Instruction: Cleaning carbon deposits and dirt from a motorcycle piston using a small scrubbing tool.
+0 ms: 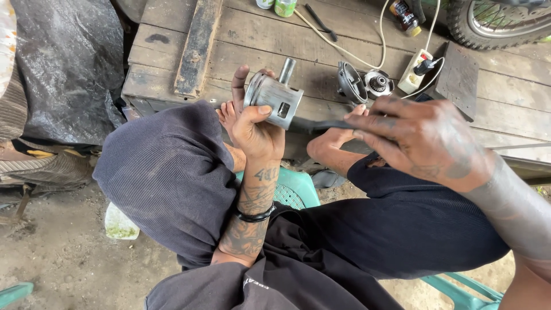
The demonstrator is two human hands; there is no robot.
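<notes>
One piston [274, 99] in left hand [255, 129], right hand [422, 138] beside.

Metal piston and dark tool, held above the knees

The grey metal piston [274, 99] is a short cylinder lying on its side, a round pin sticking up out of its wall and a square opening facing the camera. A thin dark tool [321, 124] lies nearly level, its tip touching the piston's lower edge.
</notes>
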